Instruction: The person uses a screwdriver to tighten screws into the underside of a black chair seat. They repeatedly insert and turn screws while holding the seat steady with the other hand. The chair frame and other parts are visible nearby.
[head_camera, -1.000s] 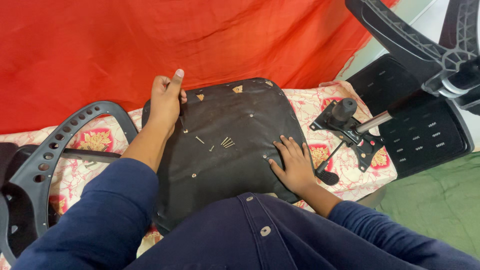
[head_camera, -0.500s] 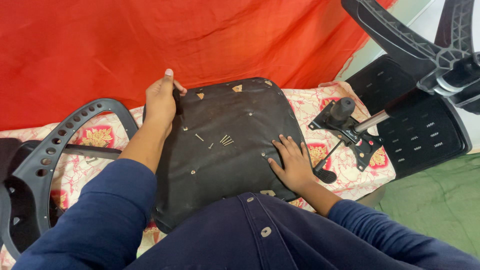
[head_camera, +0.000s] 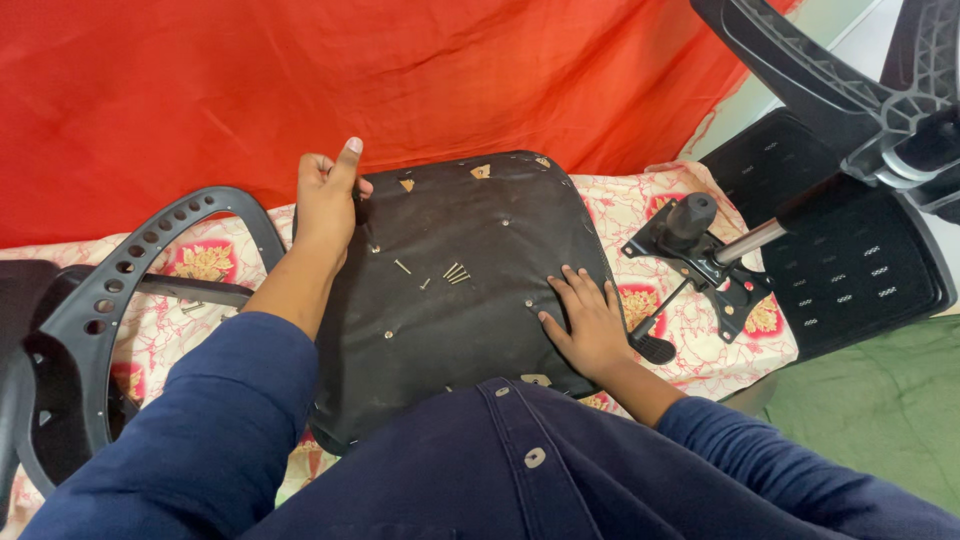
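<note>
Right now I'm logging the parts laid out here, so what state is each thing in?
Black upholstered seat pan: upside down, flat on the patterned cloth.
Loose metal screws: lying on the seat's underside.
Black tilt mechanism with metal lever: detached, beside the seat.
Left hand: gripping the seat's far edge.
Right hand: flat on the seat.

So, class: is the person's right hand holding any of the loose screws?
No: the right hand lies flat and open on the black seat base, while the screws lie loose nearby.

A red cloth (head_camera: 400, 80) hangs behind a floral sheet (head_camera: 680, 210), with green flooring (head_camera: 880, 420) at right.
</note>
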